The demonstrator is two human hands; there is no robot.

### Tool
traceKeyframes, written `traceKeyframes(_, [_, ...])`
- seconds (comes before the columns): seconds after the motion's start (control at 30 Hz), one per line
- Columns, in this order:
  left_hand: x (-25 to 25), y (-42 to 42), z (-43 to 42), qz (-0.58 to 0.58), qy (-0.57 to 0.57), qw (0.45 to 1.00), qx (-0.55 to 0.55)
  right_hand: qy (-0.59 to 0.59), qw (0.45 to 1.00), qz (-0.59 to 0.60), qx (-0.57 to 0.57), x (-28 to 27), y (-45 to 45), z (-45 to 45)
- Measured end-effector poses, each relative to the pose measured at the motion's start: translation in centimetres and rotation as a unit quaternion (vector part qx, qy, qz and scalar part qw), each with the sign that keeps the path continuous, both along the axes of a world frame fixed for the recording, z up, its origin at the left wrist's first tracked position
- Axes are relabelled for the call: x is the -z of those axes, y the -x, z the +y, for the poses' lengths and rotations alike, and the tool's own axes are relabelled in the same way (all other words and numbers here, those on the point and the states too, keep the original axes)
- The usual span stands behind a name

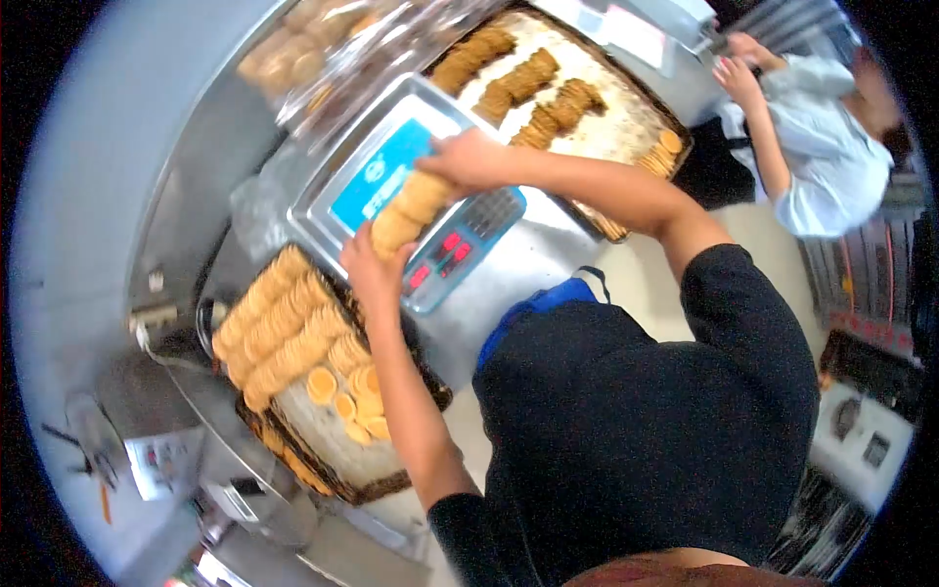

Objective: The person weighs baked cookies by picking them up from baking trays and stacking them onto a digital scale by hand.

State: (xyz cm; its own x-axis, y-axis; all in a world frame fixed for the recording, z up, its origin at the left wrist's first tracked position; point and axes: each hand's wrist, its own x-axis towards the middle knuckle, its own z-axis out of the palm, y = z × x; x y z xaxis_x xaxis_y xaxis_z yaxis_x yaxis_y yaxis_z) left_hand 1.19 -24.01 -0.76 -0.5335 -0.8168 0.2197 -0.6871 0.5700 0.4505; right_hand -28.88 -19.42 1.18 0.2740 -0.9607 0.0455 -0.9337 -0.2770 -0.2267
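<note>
A row of round, pale golden biscuits (412,211) lies between my two hands, over the metal pan of a digital scale (458,250) with a lit red display. My left hand (375,269) holds the lower end of the row, and my right hand (468,161) grips its upper end. Under the row a blue label (370,179) shows on the pan. Whether the row rests on the pan or hangs just above it, I cannot tell.
Left of the scale, a tray (342,465) bears rows of light biscuits and several loose ones. Beyond it, another tray (572,49) holds browner rows. Plastic-wrapped packs (298,59) lie at the top. A person in a light shirt (817,147) is at the right.
</note>
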Motion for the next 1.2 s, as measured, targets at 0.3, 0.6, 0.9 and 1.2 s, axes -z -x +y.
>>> traceKeyframes(0.3, [-0.6, 0.0, -0.7, 0.051, -0.038, 0.997, 0.034, 0.019, 0.999, -0.031, 0.005, -1.1, -0.2, 0.3])
traceKeyframes(0.6, [-7.0, 9.2, 6.3, 0.09, 0.008, 0.994, 0.066, 0.052, 0.996, 0.01, 0.065, -8.0, 8.3, 9.3])
traceKeyframes(0.9, [-0.6, 24.7, 16.0, 0.143, -0.109, 0.975, 0.133, -0.033, 0.991, 0.027, 0.125, -4.5, 22.1, 21.8])
traceKeyframes(1.2, [6.2, 31.1, 19.5, 0.107, -0.218, 0.965, 0.099, -0.167, 0.972, 0.056, 0.153, 1.9, 27.9, 22.9])
